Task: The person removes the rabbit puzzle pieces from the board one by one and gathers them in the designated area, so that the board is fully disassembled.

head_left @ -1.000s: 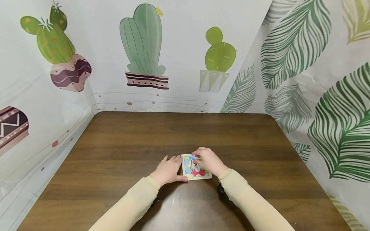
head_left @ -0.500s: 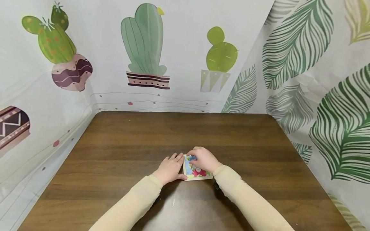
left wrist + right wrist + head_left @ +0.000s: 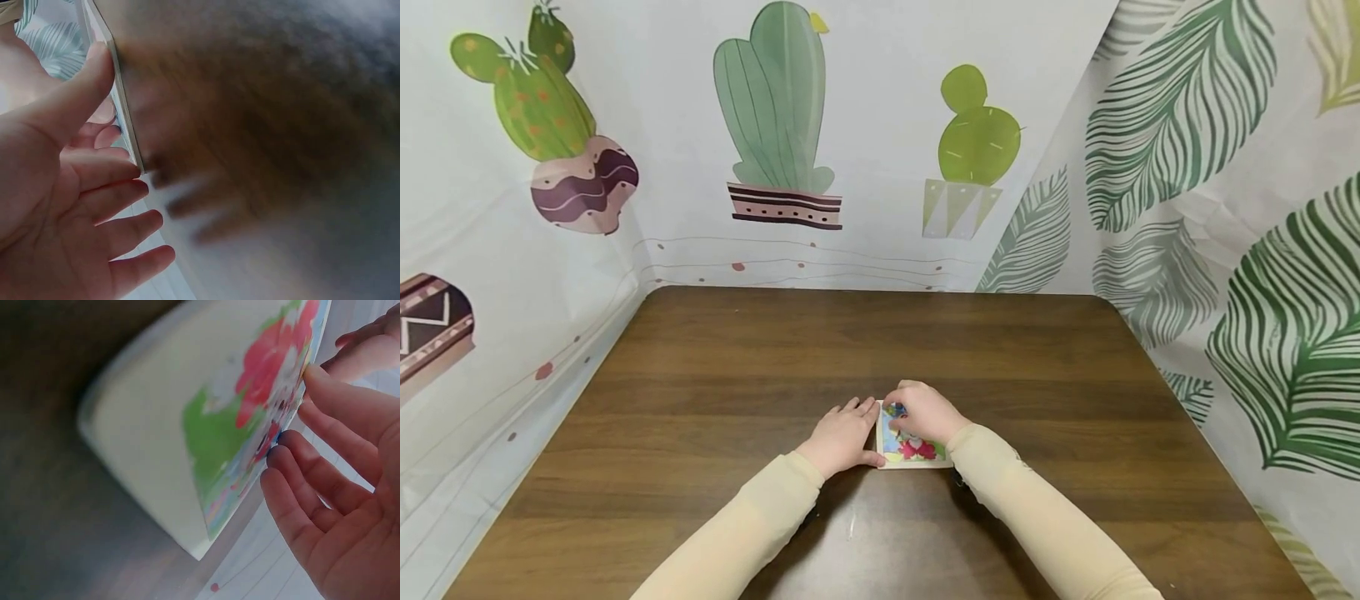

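A small square picture board (image 3: 916, 451) with a white border lies flat on the table, printed with a cartoon figure in red on blue and green. My left hand (image 3: 837, 442) is spread along its left side, thumb at the near corner and fingers toward the far corner. In the left wrist view the thumb and a fingertip meet the thin edge of the board (image 3: 127, 119). Over the upper part of the picture, my right hand (image 3: 927, 412) has its fingertips down on the surface, thumb and index slightly apart. It hides the figure's head. The board's pale border (image 3: 137, 437) fills much of the right wrist view.
The brown wooden table (image 3: 760, 358) reaches to a wall cloth (image 3: 880, 125) printed with cacti and leaves. Dark wrist straps partly show under both beige sleeves (image 3: 1022, 500).
My right hand has shifted left across the picture, covering the figure's face that showed before. The left hand stays at the board's left edge. The head view has shifted slightly.
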`<state>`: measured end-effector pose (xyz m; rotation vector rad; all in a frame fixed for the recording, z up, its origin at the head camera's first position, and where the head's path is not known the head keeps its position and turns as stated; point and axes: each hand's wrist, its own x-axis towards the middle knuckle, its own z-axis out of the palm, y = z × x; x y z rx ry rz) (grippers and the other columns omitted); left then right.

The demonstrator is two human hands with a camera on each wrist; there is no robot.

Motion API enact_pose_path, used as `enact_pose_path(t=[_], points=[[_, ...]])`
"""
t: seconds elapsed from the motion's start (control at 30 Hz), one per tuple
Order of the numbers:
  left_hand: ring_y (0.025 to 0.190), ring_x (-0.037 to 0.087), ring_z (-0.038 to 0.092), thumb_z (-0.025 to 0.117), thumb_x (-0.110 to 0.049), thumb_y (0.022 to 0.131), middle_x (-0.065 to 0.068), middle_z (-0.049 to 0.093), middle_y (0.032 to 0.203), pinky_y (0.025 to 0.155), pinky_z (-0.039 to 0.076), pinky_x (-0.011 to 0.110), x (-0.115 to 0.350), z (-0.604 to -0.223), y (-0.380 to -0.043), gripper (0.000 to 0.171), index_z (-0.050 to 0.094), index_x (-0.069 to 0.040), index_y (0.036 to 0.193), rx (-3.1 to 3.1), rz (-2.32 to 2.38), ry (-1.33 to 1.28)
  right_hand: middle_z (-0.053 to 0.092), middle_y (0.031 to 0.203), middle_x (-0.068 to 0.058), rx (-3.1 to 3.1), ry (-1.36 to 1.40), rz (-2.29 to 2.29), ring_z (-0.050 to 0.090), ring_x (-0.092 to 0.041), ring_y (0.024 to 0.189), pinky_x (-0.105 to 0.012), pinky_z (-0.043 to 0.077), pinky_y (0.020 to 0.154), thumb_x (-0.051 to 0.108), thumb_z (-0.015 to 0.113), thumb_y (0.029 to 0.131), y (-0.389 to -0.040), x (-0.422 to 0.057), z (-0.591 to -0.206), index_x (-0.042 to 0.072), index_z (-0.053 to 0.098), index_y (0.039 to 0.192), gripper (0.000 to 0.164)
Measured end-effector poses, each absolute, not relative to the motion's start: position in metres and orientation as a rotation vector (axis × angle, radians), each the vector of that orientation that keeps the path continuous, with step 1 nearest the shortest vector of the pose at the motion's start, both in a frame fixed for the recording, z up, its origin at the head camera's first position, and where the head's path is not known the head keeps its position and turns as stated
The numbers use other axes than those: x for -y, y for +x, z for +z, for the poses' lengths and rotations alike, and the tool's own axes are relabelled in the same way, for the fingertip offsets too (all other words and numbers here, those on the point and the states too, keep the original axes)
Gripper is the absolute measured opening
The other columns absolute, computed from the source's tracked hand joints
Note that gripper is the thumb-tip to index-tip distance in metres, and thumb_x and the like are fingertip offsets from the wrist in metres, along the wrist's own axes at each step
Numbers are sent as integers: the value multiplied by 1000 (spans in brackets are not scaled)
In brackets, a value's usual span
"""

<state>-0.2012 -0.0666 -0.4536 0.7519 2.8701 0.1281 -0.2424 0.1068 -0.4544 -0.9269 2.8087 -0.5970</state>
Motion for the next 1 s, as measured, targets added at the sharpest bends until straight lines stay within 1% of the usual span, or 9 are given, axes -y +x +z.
enact_pose_path(t=[0.27,0.37,0.5,0.63,0.83,1.0], points=[[134,32,40,71,-56,75,14,45,144,106,35,47,62,-452,-202,88,46,-1,140,-2833,84,755,63,93,-4,-2862,-944,-466,60,-18,85,-34,51,81,12,77,78,-240,-99,-452,6,72,100,23],[133,31,41,72,-55,74,15,46,143,106,35,46,61,-452,-204,88,47,-1,139,-2830,77,759,62,89,-4,-2887,-957,-413,61,-19,83,-34,52,78,9,78,77,-238,-95,-450,6,72,96,20],[132,31,43,73,-54,73,16,47,142,105,36,46,60,-452,-206,88,48,0,137,-2845,72,780,62,86,-4,-2915,-977,-350,62,-19,80,-33,53,74,9,78,76,-239,-95,-449,7,72,93,19],[131,32,44,74,-53,73,17,48,141,105,36,48,61,-451,-206,88,48,2,137,-2853,93,780,63,88,-4,-2917,-1010,-324,63,-19,80,-32,53,73,10,79,75,-242,-95,-451,9,72,94,20],[130,31,45,74,-53,71,17,48,141,106,34,49,59,-451,-207,90,47,2,137,-2850,106,757,65,94,-5,-2871,-997,-372,63,-20,85,-34,53,78,14,79,76,-243,-95,-449,10,72,97,23],[131,31,45,75,-53,71,18,47,141,107,33,50,58,-452,-206,90,48,3,137,-2848,136,746,66,91,-4,-2887,-997,-318,64,-18,83,-32,53,74,13,79,76,-242,-91,-450,10,71,95,21]])
